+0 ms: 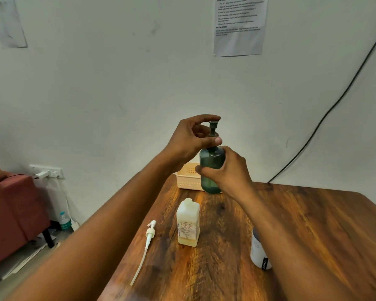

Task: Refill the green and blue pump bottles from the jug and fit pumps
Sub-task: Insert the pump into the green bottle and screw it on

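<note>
While the green bottle (212, 170) is being held upright above the far part of the table (302, 224), the right hand (228, 172) is wrapping closed around its body from the right side, fingers curling across the front. The left hand (193, 137) is pinching the dark pump (213, 128) at the bottle's neck, thumb pressing the collar and forefinger arching over the pump head; the other fingers are folding loosely behind. The pump is standing straight in the neck, though whether it is screwed fully home cannot be told.

Just behind the bottle, a pale basket (188, 180) is sitting at the table's far edge, partly hidden by the bottle and hand. Nearer the person, the jug (188, 222) is standing upright toward the left edge, a little yellowish liquid showing at its bottom. Left of the jug, a white pump (149, 234) is lying flat beside the left edge, its long tube trailing toward the near edge. To the right, a white-looking bottle (259, 255) is standing mostly hidden behind the right forearm; its colour cannot be told for sure.

Beyond the table, 1 printed sheet (240, 25) is hanging on the wall, and a black cable (326, 118) is running down it.
</note>
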